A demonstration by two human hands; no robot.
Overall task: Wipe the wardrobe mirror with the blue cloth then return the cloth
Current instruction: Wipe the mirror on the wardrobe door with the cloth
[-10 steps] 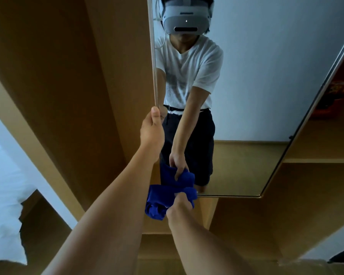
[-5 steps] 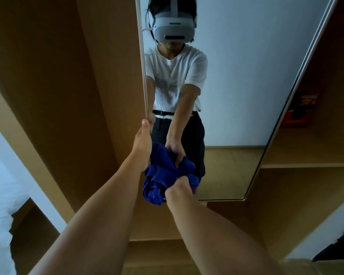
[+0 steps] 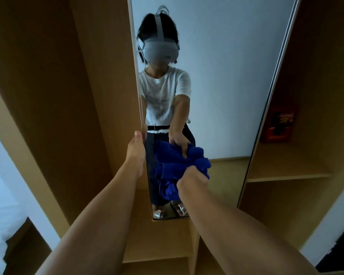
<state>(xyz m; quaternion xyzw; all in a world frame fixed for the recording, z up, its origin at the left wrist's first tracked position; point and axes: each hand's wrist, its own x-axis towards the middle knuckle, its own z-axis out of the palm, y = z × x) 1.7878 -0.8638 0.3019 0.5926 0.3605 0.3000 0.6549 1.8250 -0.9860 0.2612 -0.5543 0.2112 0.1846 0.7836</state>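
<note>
Your right hand is clenched around the blue cloth, bunched into a wad and pressed against the lower part of the wardrobe mirror. The cloth touches the glass, so its reflection meets it directly, and folds of it hang below your fist. Your left hand is at the mirror's left edge, with the thumb lying up along the frame; the fingers are hidden behind the edge, so you cannot tell from here whether they curl around it. Both your forearms reach forward and up from the bottom of the view. The mirror is a tall narrow panel set on a wooden wardrobe. In the glass you see your own reflection in a white T-shirt, dark trousers and a headset. To the right of the mirror are open wooden shelves, and a red box stands on one of them.
</note>
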